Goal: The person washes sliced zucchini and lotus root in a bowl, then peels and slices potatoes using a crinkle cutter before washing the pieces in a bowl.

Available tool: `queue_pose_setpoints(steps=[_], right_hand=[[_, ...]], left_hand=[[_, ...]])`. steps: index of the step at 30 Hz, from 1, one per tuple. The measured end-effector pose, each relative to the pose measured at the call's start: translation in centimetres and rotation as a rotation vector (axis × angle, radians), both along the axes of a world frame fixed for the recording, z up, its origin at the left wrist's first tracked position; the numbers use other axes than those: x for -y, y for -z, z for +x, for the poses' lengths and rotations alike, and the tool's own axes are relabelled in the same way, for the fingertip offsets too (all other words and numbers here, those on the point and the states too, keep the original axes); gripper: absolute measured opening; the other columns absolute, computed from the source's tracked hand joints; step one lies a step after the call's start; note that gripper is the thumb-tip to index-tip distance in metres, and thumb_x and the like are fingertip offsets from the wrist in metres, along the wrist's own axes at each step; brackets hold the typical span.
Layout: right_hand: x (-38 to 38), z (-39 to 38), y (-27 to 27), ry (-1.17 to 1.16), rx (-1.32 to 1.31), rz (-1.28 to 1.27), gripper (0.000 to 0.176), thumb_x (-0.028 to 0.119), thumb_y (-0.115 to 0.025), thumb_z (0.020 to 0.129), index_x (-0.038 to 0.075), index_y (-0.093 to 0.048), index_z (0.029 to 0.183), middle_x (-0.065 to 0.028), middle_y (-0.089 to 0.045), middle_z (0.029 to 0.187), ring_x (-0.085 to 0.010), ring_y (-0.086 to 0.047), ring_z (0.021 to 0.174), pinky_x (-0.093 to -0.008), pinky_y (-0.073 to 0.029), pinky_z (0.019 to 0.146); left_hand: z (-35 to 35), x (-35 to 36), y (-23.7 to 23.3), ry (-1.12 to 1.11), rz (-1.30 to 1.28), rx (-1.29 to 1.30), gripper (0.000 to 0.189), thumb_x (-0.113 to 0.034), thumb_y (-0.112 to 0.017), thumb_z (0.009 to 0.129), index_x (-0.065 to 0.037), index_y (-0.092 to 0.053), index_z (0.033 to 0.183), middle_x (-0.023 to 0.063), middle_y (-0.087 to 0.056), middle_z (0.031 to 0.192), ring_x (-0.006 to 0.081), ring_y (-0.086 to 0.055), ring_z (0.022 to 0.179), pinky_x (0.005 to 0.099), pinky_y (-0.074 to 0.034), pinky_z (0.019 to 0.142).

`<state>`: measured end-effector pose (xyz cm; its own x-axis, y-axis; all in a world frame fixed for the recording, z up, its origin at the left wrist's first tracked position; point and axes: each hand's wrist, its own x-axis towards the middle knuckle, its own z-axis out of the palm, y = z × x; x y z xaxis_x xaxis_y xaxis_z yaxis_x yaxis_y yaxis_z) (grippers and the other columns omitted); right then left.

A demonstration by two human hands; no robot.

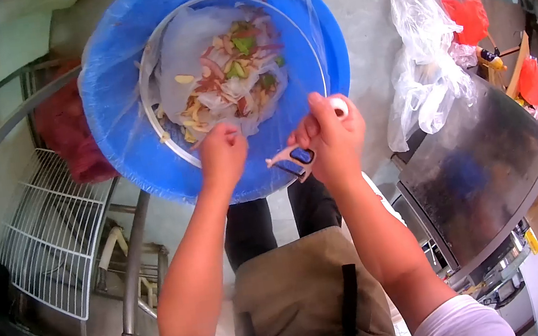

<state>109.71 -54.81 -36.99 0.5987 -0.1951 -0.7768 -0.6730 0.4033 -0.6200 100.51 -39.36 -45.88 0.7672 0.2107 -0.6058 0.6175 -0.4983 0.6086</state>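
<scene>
My right hand (336,134) is closed around a pale pink Y-shaped peeler (302,156), whose head with a dark blade points left past my fingers. A small round white piece (340,107) shows at the top of the same fist, between thumb and fingers. Over the near rim of the blue bin, my left hand (223,152) is closed with its fingers curled together; what they hold, if anything, is hidden. The blue bin (117,114) has a clear plastic liner. Inside lie vegetable peelings (228,70), with pale, reddish and green scraps.
A white wire rack (52,240) and metal rails (136,276) stand on the left, near a dark red bag (67,127). Clear plastic bags (422,57) hang at the right, above a dark metal surface (482,165). A brown apron (299,287) covers my lap.
</scene>
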Motion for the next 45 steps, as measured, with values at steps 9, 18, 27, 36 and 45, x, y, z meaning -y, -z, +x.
queue_pose_setpoints(steps=[9,18,27,36,45], right_hand=[[1.1,0.3,0.5,-0.03,-0.03,-0.038,0.026,0.017,-0.06,0.093,0.007,-0.045,0.075,-0.0043,-0.045,0.059,-0.0166,-0.048,0.047,-0.0385,-0.05,0.05],[2.3,1.3,0.4,-0.02,0.025,-0.024,0.021,0.016,-0.062,0.092,0.004,-0.05,0.079,-0.0055,-0.049,0.059,-0.0166,-0.052,0.048,-0.0361,-0.051,0.05],[1.1,0.7,1.2,-0.069,-0.017,0.026,0.017,0.015,-0.065,0.09,0.002,-0.055,0.085,-0.0063,-0.055,0.061,-0.0162,-0.055,0.049,-0.0324,-0.049,0.048],[2.1,0.8,0.3,-0.076,0.019,-0.037,0.015,0.014,-0.064,0.09,0.002,-0.056,0.084,-0.0068,-0.054,0.06,-0.0172,-0.054,0.049,-0.0352,-0.05,0.049],[-1.9,2.1,0.8,-0.082,0.103,-0.014,0.018,0.017,-0.065,0.091,0.004,-0.056,0.083,-0.0031,-0.058,0.065,-0.011,-0.054,0.051,-0.0249,-0.043,0.046]], left_hand=[[2.9,6.1,7.7,0.078,0.485,-0.002,0.038,-0.02,-0.069,0.078,0.001,-0.055,0.106,0.0213,-0.064,0.093,0.0412,-0.061,0.09,0.0474,-0.05,0.077],[1.8,3.0,5.5,-0.095,0.29,-0.066,0.034,-0.018,-0.068,0.073,-0.002,-0.056,0.101,0.0157,-0.067,0.087,0.0358,-0.064,0.083,0.0439,-0.05,0.076],[2.5,4.2,7.5,0.127,0.264,-0.019,0.027,-0.019,-0.068,0.074,-0.001,-0.061,0.093,0.0213,-0.066,0.09,0.0399,-0.063,0.087,0.047,-0.05,0.076],[3.4,4.6,6.2,-0.127,0.238,-0.14,0.046,-0.021,-0.079,0.065,0.0,-0.058,0.099,0.0191,-0.066,0.092,0.0328,-0.065,0.084,0.0402,-0.052,0.076],[1.9,-2.5,-7.2,-0.856,-0.853,-0.317,0.04,-0.002,-0.069,0.072,-0.005,-0.051,0.107,0.0068,-0.06,0.099,0.0162,-0.061,0.083,0.0255,-0.051,0.072]])
